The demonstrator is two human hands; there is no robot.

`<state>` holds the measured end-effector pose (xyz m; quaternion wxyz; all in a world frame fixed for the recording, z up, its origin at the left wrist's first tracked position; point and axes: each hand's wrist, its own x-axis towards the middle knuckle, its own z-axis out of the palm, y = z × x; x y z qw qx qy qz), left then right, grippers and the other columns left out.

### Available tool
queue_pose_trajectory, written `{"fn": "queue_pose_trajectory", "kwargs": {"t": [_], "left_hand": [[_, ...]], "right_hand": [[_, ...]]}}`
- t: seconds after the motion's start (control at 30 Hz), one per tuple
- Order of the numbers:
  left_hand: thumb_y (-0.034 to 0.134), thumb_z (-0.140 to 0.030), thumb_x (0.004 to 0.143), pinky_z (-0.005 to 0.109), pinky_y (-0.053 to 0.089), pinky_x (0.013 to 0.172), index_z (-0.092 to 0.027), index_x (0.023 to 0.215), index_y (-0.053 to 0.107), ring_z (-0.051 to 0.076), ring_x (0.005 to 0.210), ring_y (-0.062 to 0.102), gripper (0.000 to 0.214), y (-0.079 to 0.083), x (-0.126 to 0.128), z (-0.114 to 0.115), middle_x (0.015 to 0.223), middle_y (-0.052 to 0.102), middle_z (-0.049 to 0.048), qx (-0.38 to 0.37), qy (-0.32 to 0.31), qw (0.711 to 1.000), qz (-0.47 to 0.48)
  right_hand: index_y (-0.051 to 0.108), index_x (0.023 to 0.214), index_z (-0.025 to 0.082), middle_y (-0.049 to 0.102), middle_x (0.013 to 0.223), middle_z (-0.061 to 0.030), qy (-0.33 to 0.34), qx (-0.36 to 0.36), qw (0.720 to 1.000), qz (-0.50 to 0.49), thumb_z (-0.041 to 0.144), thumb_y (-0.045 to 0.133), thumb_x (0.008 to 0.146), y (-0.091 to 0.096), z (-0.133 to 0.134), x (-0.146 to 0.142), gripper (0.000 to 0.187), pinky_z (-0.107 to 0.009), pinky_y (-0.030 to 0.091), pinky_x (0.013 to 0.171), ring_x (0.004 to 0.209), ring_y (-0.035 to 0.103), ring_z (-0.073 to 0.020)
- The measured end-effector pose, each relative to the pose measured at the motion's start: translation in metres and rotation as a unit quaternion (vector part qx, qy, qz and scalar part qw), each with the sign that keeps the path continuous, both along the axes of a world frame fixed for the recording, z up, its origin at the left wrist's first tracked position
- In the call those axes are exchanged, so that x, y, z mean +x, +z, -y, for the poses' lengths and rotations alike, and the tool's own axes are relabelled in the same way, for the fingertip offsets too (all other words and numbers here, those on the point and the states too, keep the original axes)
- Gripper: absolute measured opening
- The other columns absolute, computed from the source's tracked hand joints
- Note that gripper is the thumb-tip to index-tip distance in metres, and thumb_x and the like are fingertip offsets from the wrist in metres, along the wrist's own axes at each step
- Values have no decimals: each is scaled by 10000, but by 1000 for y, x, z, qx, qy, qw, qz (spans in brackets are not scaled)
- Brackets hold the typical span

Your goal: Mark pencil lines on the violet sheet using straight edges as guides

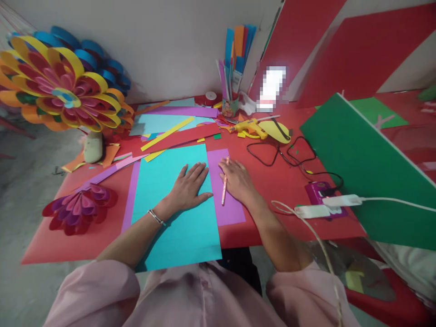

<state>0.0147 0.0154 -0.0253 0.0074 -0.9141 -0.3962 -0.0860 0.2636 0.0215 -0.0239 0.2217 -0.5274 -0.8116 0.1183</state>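
My left hand (188,187) lies flat on a turquoise sheet of paper (177,240), its fingers together and the thumb stretched out to the right. A silver bangle (156,217) is on that wrist. Purple paper (231,213) shows from under the turquoise sheet on both sides. On its right part rests my right hand (237,178), with a pink patterned pencil (224,193) held between the fingers, slanting down toward me. The right hand's inner fingers are partly hidden.
Paper strips, a yellow glue gun (250,128) and a cup (230,106) of strips stand at the back. A power strip (320,193) with cables and a green board (371,172) are at right. Paper flowers (80,209) lie left on the red table (272,181).
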Motion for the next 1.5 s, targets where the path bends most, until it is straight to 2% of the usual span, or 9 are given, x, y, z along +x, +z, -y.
{"fn": "queue_pose_trajectory", "kwargs": {"t": [0.63,0.9,1.5], "left_hand": [[350,-788,1020,587,125,1326,-197,1699,266,351,1613,307,903,0,-2,-4,1720,360,164,-6,-5,1000,6],[343,-790,1021,616,172,1308,-179,1692,275,367,1604,321,909,0,0,-8,1720,357,172,-1,-14,1000,-3],[365,-772,1026,579,118,1329,-203,1707,221,347,1615,303,899,-1,4,-10,1738,325,155,4,-8,1000,-15]], "right_hand": [[607,1415,137,594,1549,-200,1,22,1000,3,199,505,1051,-7,-4,1,382,-545,397,1216,1495,514,-334],[633,1389,135,603,1539,-200,1,26,1000,3,188,504,1051,-4,-4,0,366,-542,405,1214,1494,515,-333],[626,1393,158,589,1557,-187,1,22,1000,1,197,487,1058,-7,-5,0,365,-540,392,1221,1510,496,-315]]}}
